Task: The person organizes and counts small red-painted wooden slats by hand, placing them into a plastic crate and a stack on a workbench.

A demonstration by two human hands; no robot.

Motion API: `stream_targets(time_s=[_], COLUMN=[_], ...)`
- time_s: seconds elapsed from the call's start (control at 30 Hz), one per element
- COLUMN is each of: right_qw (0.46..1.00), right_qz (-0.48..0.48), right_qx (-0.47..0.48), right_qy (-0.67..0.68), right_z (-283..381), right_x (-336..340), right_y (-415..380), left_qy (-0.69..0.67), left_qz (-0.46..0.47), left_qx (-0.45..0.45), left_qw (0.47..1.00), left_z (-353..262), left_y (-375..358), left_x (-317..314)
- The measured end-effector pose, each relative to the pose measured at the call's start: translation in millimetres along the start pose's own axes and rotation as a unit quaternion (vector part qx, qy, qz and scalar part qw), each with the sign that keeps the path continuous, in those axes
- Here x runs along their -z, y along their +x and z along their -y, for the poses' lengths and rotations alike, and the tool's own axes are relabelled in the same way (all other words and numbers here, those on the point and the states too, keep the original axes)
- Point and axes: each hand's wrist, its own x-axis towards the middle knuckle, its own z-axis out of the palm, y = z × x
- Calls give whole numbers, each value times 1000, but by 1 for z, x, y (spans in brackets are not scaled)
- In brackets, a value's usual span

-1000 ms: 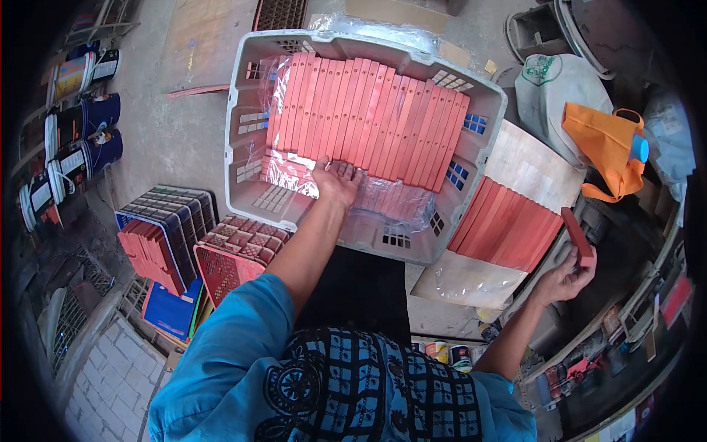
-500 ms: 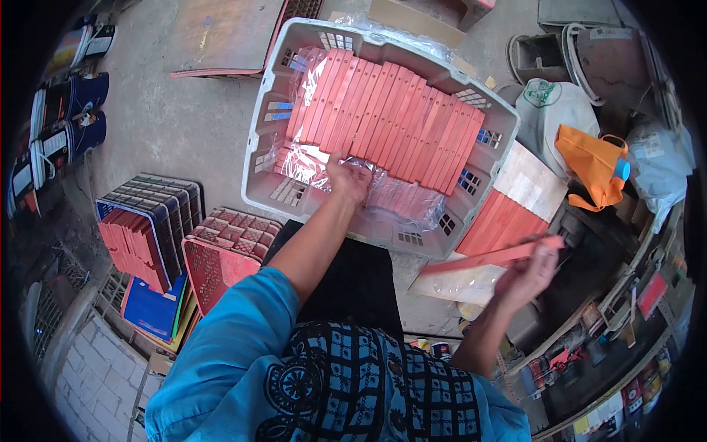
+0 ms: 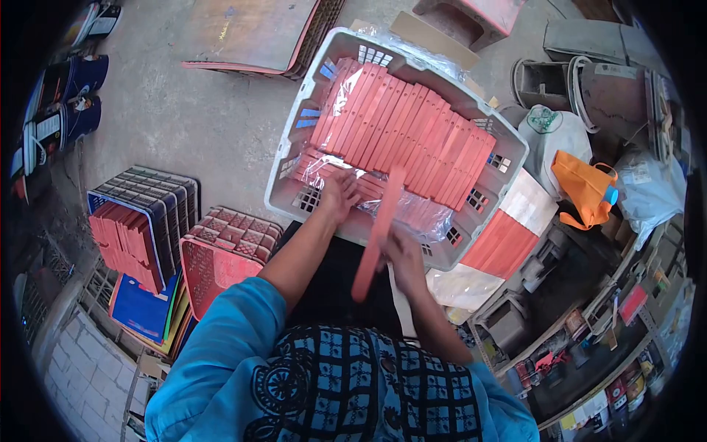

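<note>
A grey plastic crate (image 3: pixel 283 166) holds a long row of red-painted strips (image 3: pixel 401 121) with small holes, and clear plastic film (image 3: pixel 434 219) lies around them. My left hand (image 3: pixel 339 193) rests over the crate's near side, fingers spread on the film, holding nothing. In my right hand (image 3: pixel 401 254), close to the crate's near edge, is a single red strip (image 3: pixel 377 236), tilted and blurred by motion. More red strips (image 3: pixel 501 236) lie on a pale sheet right of the crate.
Stacked blue crates (image 3: pixel 173 191) with red pieces and a red basket (image 3: pixel 213 272) stand at the left. An orange bag (image 3: pixel 582 188) and a white sack (image 3: pixel 556 136) lie at the right. A board (image 3: pixel 250 33) is at the top; shelves line the lower right.
My right hand has brought the strip leftward from the right side to the crate's near edge. My left hand sits slightly lower on the film. The whole view has shifted.
</note>
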Motion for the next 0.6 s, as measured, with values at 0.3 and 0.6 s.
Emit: stream_targets(time_s=[0.3, 0.6], right_qw=[896, 974], right_qz=[-242, -181], right_qx=[199, 129], right_qy=[-315, 40], right_z=[67, 42], right_x=[-78, -86], right_y=[216, 236], left_qy=[5, -77], left_qz=[32, 122], left_qx=[-80, -33], left_qw=[996, 989], left_z=[-68, -99], left_y=[-32, -29], left_x=[33, 29])
